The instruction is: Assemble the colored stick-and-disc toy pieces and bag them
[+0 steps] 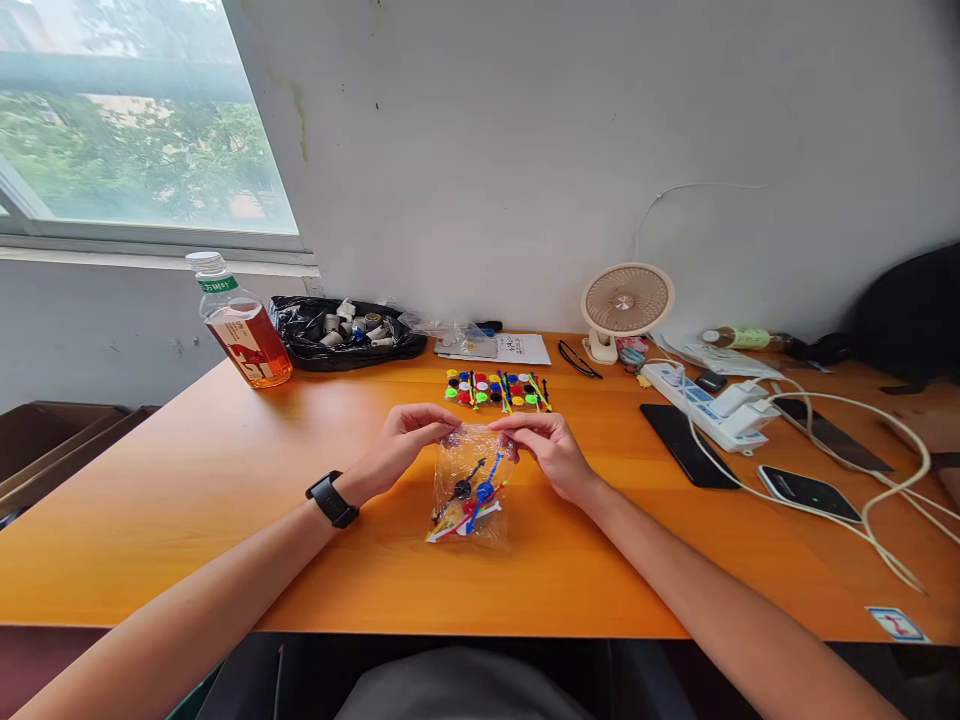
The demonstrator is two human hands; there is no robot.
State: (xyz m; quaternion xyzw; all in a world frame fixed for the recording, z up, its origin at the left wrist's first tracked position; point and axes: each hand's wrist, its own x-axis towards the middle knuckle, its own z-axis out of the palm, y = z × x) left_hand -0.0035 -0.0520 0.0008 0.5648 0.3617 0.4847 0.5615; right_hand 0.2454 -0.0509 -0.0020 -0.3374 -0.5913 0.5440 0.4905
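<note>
A clear plastic bag hangs between my hands over the front middle of the table. Inside it lie small plastic arrow-shaped pieces and discs in black, blue, red, yellow and white. My left hand, with a black watch on its wrist, pinches the bag's upper left corner. At the upper right corner, my right hand pinches the bag between thumb and fingers. Just beyond my hands, rows of coloured discs and arrow-shaped pieces lie on the table. Whether the bag's top edge is sealed I cannot tell.
A drink bottle and a black plastic bag holding small parts stand back left. Behind are papers and a small fan. On the right lie a power strip, phones and looping white cables.
</note>
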